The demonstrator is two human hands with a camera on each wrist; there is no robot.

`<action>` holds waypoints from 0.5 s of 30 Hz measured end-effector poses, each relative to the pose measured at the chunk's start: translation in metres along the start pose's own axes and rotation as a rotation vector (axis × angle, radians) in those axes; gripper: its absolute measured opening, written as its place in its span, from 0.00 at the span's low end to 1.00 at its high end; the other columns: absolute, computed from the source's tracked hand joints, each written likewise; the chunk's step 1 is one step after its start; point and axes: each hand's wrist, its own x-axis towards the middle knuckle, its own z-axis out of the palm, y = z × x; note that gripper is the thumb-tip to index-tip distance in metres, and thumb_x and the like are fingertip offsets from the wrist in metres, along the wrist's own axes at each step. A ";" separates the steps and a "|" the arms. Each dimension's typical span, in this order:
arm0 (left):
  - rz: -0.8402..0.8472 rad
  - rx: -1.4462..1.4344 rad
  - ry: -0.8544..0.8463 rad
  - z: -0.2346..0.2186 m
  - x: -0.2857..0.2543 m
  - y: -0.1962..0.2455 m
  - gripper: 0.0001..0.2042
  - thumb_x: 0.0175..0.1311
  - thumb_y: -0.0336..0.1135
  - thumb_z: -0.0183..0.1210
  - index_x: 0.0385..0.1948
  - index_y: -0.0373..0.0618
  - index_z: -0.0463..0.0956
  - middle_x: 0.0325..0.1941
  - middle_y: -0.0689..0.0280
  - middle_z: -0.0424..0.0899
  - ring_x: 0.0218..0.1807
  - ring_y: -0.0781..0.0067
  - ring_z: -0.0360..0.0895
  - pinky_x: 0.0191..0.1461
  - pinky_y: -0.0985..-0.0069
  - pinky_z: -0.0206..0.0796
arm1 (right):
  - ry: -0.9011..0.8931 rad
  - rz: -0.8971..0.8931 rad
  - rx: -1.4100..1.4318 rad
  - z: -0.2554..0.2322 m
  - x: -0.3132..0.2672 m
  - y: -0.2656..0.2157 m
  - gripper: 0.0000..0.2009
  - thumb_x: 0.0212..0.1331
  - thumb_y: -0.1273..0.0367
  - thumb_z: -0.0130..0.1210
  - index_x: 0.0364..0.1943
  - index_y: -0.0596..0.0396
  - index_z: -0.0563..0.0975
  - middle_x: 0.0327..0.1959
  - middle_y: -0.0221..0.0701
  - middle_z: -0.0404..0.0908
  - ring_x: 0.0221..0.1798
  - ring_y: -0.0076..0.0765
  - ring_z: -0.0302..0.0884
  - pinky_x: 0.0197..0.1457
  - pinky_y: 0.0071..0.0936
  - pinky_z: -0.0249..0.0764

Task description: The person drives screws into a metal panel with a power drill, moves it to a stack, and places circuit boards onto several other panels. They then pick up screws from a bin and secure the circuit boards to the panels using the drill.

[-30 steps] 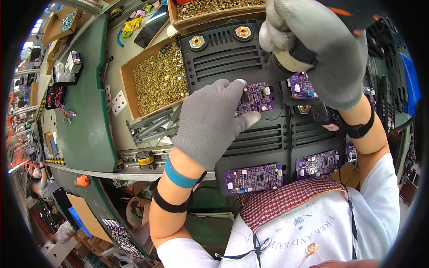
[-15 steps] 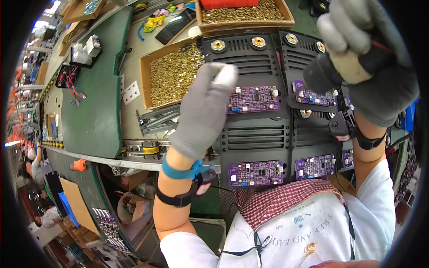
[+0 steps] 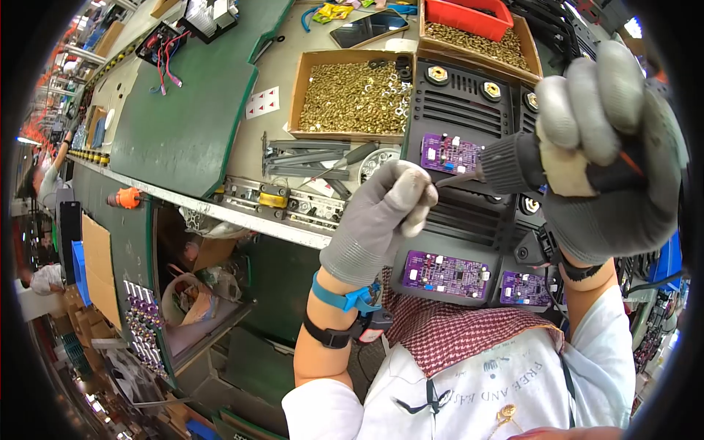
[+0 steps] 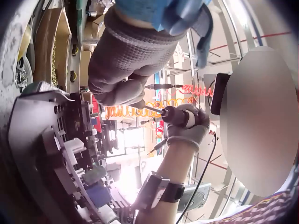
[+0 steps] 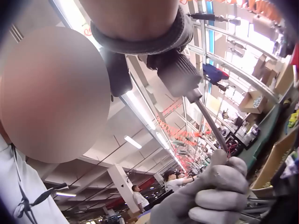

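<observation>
My gloved right hand point(image 3: 612, 158) grips a dark power screwdriver point(image 3: 510, 163), raised over the black slotted panels point(image 3: 458, 117). Its long bit point(image 3: 457, 179) points left to my gloved left hand point(image 3: 374, 220), whose thumb and curled fingertips pinch the tip. I cannot tell whether a small screw is also between them. In the right wrist view the bit point(image 5: 212, 122) runs down to the left fingertips point(image 5: 219, 158). Behind the bit, a purple circuit board point(image 3: 449, 152) sits on a panel. Another purple board point(image 3: 446, 275) lies nearer the body.
An open box point(image 3: 348, 136) of small brass pieces stands behind the left hand. Beyond it, a red tray point(image 3: 469, 18) rests in a second box. Dark metal strips point(image 3: 304, 158) and a screwdriver lie left of the panels. A green mat point(image 3: 191, 110) covers the left tabletop.
My left hand has left the upper circuit board and come toward the body. The screwdriver has swung round to point left, its bit meeting the left fingertips. The head view has shifted right.
</observation>
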 end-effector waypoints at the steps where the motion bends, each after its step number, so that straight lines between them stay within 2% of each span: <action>1: 0.004 -0.018 0.012 0.004 0.001 -0.003 0.14 0.68 0.44 0.54 0.42 0.42 0.71 0.35 0.65 0.76 0.27 0.81 0.64 0.30 0.83 0.58 | 0.010 -0.005 0.001 0.002 0.000 -0.001 0.08 0.66 0.68 0.39 0.29 0.47 0.67 0.29 0.22 0.57 0.27 0.18 0.56 0.35 0.23 0.56; 4: -0.028 -0.132 0.023 0.009 0.005 -0.005 0.15 0.67 0.45 0.54 0.43 0.41 0.73 0.36 0.65 0.75 0.31 0.79 0.64 0.34 0.79 0.59 | -0.044 0.021 0.046 0.001 0.001 -0.004 0.06 0.65 0.70 0.40 0.30 0.45 0.68 0.28 0.20 0.56 0.27 0.16 0.56 0.36 0.21 0.56; 6: -0.043 -0.410 0.001 0.008 0.008 -0.008 0.16 0.67 0.43 0.54 0.47 0.41 0.73 0.35 0.67 0.75 0.29 0.79 0.64 0.32 0.81 0.58 | -0.057 0.041 0.068 0.002 0.000 -0.004 0.06 0.65 0.70 0.41 0.30 0.44 0.68 0.27 0.19 0.57 0.27 0.15 0.56 0.37 0.20 0.56; 9: -0.084 -0.452 -0.081 0.002 0.013 -0.008 0.16 0.67 0.43 0.54 0.48 0.41 0.73 0.36 0.68 0.76 0.28 0.81 0.63 0.30 0.83 0.57 | 0.067 0.004 0.023 0.002 -0.003 -0.003 0.06 0.64 0.71 0.41 0.30 0.43 0.67 0.27 0.19 0.57 0.27 0.15 0.56 0.37 0.20 0.56; 12: -0.068 -0.402 0.012 0.008 0.016 -0.010 0.17 0.68 0.44 0.52 0.48 0.40 0.73 0.35 0.69 0.76 0.27 0.83 0.61 0.27 0.85 0.54 | 0.038 0.088 0.024 -0.002 -0.002 -0.006 0.06 0.64 0.71 0.42 0.29 0.43 0.68 0.27 0.19 0.57 0.27 0.15 0.56 0.37 0.21 0.57; 15: -0.092 -0.467 -0.019 0.005 0.016 -0.010 0.18 0.68 0.46 0.52 0.47 0.40 0.74 0.32 0.70 0.78 0.24 0.84 0.61 0.25 0.85 0.53 | 0.084 0.026 0.064 0.000 -0.001 -0.005 0.07 0.63 0.71 0.43 0.27 0.43 0.66 0.27 0.19 0.57 0.27 0.15 0.55 0.38 0.22 0.57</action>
